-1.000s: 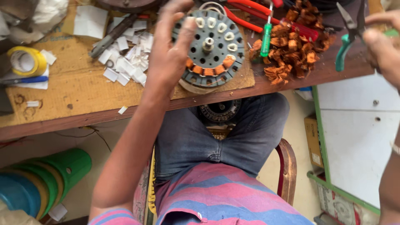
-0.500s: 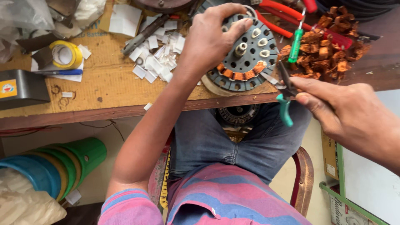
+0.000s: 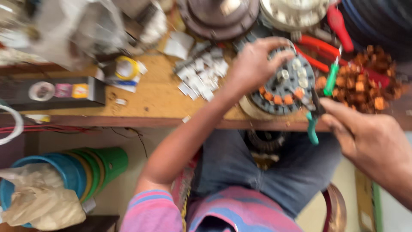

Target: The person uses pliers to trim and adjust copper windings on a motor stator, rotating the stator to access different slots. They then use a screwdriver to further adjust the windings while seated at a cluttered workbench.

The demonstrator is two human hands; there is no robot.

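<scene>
Long black box (image 3: 51, 91) w/ white, pink, yellow labels, left bench edge, blurred

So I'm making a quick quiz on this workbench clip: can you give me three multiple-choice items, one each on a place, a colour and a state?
1. Where does the left hand rest?
A. on the round motor stator
B. on the yellow tape roll
C. on the stacked buckets

2. What colour are the handles of the pliers in the right hand?
A. red
B. teal green
C. black

3. How does the stator lie?
A. hanging off a hook
B. standing on edge
C. flat on the wooden bench

Answers: 1 A, the fingers are spread over its top; 2 B, a teal grip shows below the fingers; 3 C, its round face points up at the bench edge.
</scene>
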